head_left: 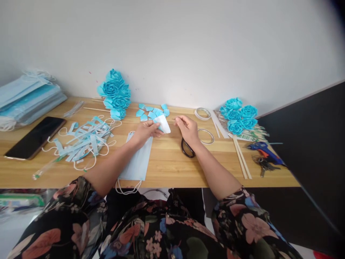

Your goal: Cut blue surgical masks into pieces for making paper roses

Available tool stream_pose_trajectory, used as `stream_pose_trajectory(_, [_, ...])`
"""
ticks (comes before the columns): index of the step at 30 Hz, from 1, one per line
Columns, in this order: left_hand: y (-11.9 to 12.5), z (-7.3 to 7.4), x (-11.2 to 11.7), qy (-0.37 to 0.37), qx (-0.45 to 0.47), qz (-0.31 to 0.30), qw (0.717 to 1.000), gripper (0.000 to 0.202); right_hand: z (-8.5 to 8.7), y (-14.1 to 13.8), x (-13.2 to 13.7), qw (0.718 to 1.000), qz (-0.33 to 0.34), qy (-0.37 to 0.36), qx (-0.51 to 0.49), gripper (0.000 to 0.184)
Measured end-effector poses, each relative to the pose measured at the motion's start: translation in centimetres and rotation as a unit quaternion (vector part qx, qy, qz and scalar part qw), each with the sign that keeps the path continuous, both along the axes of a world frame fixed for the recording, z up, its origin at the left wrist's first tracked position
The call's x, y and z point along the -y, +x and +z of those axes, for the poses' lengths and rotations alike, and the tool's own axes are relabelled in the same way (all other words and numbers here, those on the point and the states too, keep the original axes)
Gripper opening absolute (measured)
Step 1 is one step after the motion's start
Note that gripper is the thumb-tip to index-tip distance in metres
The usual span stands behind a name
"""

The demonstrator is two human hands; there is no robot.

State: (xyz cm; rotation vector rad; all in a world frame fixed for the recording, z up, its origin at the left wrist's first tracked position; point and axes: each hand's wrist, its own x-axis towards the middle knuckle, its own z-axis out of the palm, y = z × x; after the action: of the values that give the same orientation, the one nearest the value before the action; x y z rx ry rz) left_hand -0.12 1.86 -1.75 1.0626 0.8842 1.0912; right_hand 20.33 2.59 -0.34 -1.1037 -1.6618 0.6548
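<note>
Over the middle of the table, my left hand (149, 130) pinches a small piece of mask fabric (163, 125), white on the face turned up and light blue at its edge. To the right of it, my right hand (188, 128) is closed, thumb and fingertips together; anything between them is too small to make out. Under the right wrist shows a black loop handle (188, 150), its other parts hidden. Partly beneath my left forearm lies a light blue face mask (138, 158) with white ear loops. Behind the left hand are several small blue cut pieces (144, 117).
Cut mask strips and loops (83, 140), a phone (35, 138) and stacked masks (27, 97) occupy the left. Blue fabric roses stand in a tall bunch (114, 93) and lie at right (238, 115). Tape rolls (202, 114), wooden sticks (242, 158), a glue gun (265, 151) and keys (264, 165) are rightward.
</note>
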Motion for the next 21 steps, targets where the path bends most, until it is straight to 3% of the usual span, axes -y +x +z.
stream_pose_trajectory(2, [-0.03, 0.02, -0.13, -0.012, 0.02, 0.008, 1.0, 0.044, -0.01, 0.05, -0.03, 1.0, 0.004, 0.011, 0.009, 0.03])
stream_pose_trajectory(5, [-0.12, -0.03, -0.31, -0.021, 0.028, 0.013, 0.999, 0.039, 0.23, -0.14, 0.27, 0.991, 0.048, 0.107, 0.066, 0.029])
stream_pose_trajectory(9, [-0.12, 0.04, -0.39, -0.04, 0.045, 0.011, 0.998, 0.033, 0.35, -0.37, 0.36, 0.943, 0.119, 0.228, 0.21, 0.053])
stream_pose_trajectory(14, [0.15, 0.6, 0.05, -0.049, 0.045, -0.001, 0.998, 0.036, -0.16, -0.43, 0.0, 0.914, 0.114, 0.267, 0.285, 0.067])
stream_pose_trajectory(21, [0.4, 0.79, 0.6, -0.046, 0.05, -0.001, 0.998, 0.036, -0.52, -0.85, 0.15, 0.901, 0.118, 0.29, 0.3, 0.049])
